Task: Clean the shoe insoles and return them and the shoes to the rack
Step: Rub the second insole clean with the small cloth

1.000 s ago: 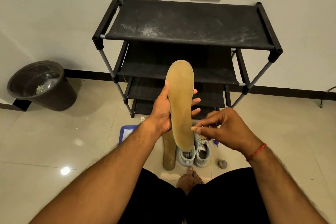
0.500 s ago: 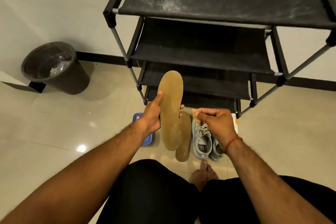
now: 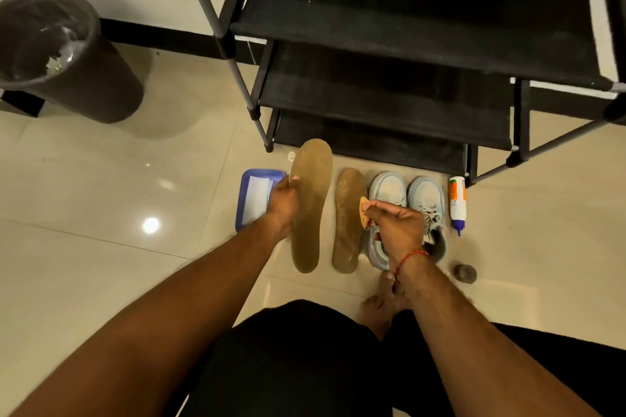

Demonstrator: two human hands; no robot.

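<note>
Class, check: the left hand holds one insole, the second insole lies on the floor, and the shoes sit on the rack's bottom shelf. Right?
No. The head view shows the shoes on the floor before the rack, not on its bottom shelf. The left hand holds one insole; the second insole lies on the floor.

Warm dim indoor light, round glare spot on glossy beige floor tiles (image 3: 101, 179), black fabric shoe rack (image 3: 406, 27) deep in shadow, soft focus, edges bent.

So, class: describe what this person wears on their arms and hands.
Both arms are bare in view, with no sleeves, and there are no gloves on the left hand or right hand. The only item is a thin red thread round the right wrist.
</note>
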